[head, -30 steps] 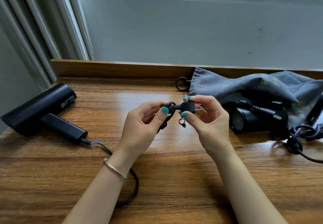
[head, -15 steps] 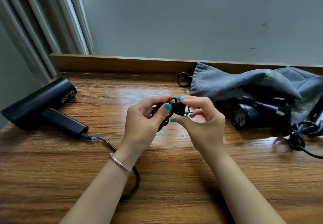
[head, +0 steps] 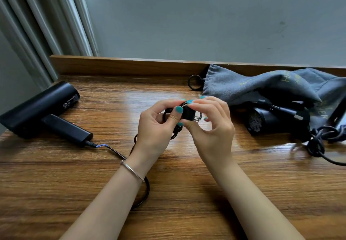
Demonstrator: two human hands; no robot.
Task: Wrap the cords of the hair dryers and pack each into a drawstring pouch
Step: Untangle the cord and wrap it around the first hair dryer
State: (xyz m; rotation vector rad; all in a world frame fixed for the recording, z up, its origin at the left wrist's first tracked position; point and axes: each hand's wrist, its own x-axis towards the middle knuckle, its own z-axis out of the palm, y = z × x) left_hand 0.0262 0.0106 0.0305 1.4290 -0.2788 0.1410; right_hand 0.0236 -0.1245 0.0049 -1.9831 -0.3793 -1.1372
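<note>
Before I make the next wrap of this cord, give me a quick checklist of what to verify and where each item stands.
1. Black plug held: ok, the right hand pinches it.
2. Coiled loops held: ok, the left hand grips them beside the plug.
3. Slack left to wrap: ok, the black cord runs loose from the left black hair dryer and passes under the left wrist.
4. Cord free of snags: cannot tell, the wrist hides part of it.
5. Grey drawstring pouch within sight: ok, it lies at the back right.
6. Second black hair dryer wrapped: not ok, its cord lies tangled.
</note>
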